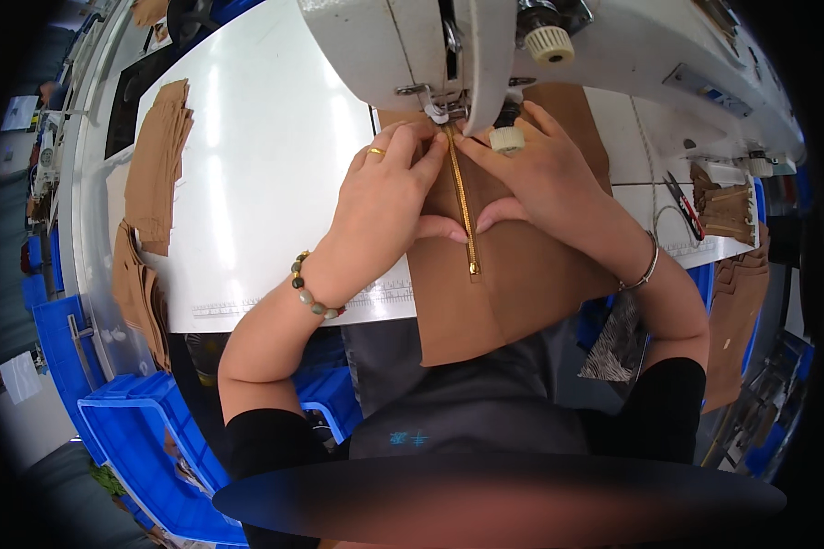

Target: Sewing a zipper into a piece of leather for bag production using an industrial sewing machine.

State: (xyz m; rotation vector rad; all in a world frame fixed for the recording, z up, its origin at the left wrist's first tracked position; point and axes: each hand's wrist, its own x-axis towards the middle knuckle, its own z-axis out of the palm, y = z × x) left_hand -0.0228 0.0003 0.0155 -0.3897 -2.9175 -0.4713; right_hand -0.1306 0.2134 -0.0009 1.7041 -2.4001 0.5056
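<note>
A brown fabric panel [485,316] lies under the sewing machine's presser foot [439,113] and hangs over the table's front edge. A gold-toothed zipper [460,188] runs along it toward me from the foot, its metal slider [473,268] at the near end. On the zipper's left side, my left hand [389,183] holds the fabric down, bent fingertips close to the foot and thumb by the teeth. My right hand [540,178] holds the fabric from the right, its index fingertip near the foot and its thumb beside the zipper. The machine head partly covers the right fingers.
Stacked brown fabric pieces [158,165] lie along the white table's [247,183] left edge. Red-and-black scissors [685,207] rest at the right near small brown zippered pieces [725,209]. A blue bin [146,403] stands below left; more brown panels [737,311] hang at the right.
</note>
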